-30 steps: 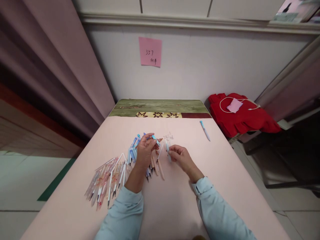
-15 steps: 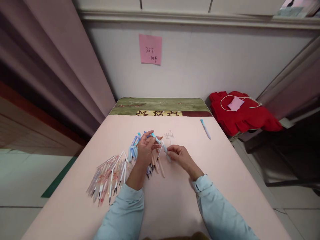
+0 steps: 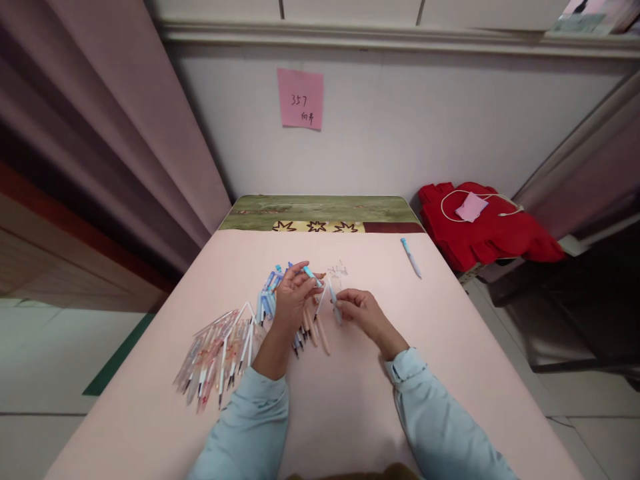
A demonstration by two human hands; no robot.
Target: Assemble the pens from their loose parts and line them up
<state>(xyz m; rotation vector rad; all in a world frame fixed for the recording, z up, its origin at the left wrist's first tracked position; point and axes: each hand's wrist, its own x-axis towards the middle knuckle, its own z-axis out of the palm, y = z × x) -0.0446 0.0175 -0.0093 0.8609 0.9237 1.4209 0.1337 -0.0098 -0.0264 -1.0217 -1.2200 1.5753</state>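
Observation:
My left hand (image 3: 295,293) pinches a short turquoise pen part (image 3: 312,275) between thumb and fingers, above the middle of the table. Just right of it, my right hand (image 3: 361,311) grips a slim pale-blue pen barrel (image 3: 335,304), tilted, with its lower end towards me. A white refill (image 3: 321,297) slants between the two hands; I cannot tell what supports it. Under and left of my left hand lie blue pen parts (image 3: 267,303), partly hidden by it. Peach barrels (image 3: 323,335) and dark-tipped pieces lie below. Small clear bits (image 3: 338,269) are scattered beyond my hands.
At the left, a pile of clear pinkish barrels and white refills (image 3: 215,357) spreads over the pink table (image 3: 350,413). One whole blue pen (image 3: 411,258) lies far right. Past the table's right edge is a red cloth (image 3: 480,233) with a white cable.
The turquoise part in my left hand has shifted very slightly. The barrel in my right hand has turned a little more upright. Everything else stays put.

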